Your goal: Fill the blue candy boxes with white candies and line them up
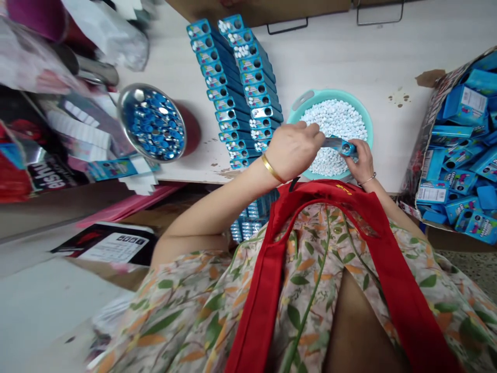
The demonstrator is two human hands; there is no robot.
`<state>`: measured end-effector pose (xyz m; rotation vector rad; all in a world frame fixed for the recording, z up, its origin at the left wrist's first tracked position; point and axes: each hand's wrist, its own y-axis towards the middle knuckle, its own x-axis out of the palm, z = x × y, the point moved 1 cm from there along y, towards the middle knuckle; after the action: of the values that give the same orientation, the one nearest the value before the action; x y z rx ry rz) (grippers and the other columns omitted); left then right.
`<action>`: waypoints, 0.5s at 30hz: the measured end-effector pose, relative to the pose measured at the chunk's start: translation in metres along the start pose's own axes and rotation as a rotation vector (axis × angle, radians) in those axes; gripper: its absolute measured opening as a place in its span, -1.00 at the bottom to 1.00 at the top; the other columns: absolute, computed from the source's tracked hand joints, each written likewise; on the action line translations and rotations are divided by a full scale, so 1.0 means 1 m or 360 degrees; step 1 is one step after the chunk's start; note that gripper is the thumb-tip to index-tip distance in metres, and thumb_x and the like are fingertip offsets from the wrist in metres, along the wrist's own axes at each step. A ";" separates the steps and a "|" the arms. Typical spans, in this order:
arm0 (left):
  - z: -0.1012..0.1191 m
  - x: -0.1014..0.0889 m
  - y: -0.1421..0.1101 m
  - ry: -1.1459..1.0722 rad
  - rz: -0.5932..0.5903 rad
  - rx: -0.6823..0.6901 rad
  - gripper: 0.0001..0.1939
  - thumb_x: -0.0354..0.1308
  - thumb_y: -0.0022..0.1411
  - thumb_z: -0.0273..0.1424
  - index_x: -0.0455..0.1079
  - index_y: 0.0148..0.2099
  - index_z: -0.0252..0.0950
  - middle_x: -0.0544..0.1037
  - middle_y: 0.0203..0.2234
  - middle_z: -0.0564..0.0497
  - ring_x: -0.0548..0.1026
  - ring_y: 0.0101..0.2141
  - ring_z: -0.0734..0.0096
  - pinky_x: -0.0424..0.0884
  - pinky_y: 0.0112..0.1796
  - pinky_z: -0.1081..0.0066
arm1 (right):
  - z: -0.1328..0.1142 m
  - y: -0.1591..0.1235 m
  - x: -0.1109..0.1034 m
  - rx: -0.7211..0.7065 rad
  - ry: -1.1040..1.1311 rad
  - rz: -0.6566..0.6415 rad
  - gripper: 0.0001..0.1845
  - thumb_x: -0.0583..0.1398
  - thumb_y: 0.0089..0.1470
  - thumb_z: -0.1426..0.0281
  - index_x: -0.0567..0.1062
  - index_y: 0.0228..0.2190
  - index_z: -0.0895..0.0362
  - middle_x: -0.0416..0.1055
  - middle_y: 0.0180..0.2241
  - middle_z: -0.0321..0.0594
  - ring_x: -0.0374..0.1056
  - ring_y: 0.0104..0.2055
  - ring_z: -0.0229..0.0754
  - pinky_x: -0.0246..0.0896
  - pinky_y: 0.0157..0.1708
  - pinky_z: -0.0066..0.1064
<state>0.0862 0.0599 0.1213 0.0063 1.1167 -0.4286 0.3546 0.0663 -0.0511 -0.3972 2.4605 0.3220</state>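
My left hand (297,147), wearing a gold bangle, reaches over a turquoise basin (369,122) of small white pellets (337,116). Its fingers are closed at the end of a narrow, shiny metallic piece (331,141) whose kind I cannot make out. The piece meets a small blue box (347,148) with a round opening in its end. My right hand (361,161) grips that box from the right, above the pellets. Left of the basin, two long rows of similar blue boxes (254,77) stand side by side, some with white pellets showing at their ends.
A steel bowl (123,122) of blue and silver caps stands left of the rows. At right, a carton (421,134) overflows with blue printed boxes (466,171). Bags and packets (104,39) crowd the left side. A brown box with wire handles (287,26) lines the back.
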 end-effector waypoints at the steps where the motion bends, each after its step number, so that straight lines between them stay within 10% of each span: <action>1: -0.006 0.003 -0.001 -0.0027 0.0014 -0.0024 -0.65 0.08 0.60 -0.10 0.55 0.13 -0.19 0.56 -0.03 -0.18 0.56 0.06 -0.07 0.50 0.06 0.00 | 0.000 -0.001 0.000 -0.0004 0.0037 -0.0004 -0.47 0.21 0.36 -0.15 0.52 0.09 -0.06 0.61 0.07 0.00 0.54 0.16 0.18 0.54 0.23 0.21; 6: -0.031 0.046 -0.012 -0.0304 0.0007 0.0065 -0.23 0.23 0.43 0.23 0.40 0.37 -0.23 0.49 0.24 -0.26 0.51 0.23 -0.09 0.52 0.12 0.16 | -0.011 0.001 0.014 -0.0050 0.0262 -0.0190 -0.41 0.36 0.23 -0.14 0.57 0.07 -0.01 0.67 -0.01 -0.04 0.60 0.05 0.16 0.61 0.13 0.11; 15: -0.099 0.077 -0.099 -0.0377 0.0258 -0.0429 -0.57 0.21 0.49 -0.03 0.47 0.19 -0.22 0.61 0.01 -0.23 0.56 0.02 0.06 0.51 0.05 0.16 | -0.045 0.024 0.019 -0.0241 0.0375 -0.0507 -0.27 0.28 0.26 -0.28 0.61 0.11 0.03 0.68 0.10 0.07 0.60 0.17 0.19 0.56 0.25 0.17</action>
<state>-0.0043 -0.0348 0.0303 -0.1852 0.9248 -0.1277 0.3075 0.0702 -0.0244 -0.9264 2.5521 0.3424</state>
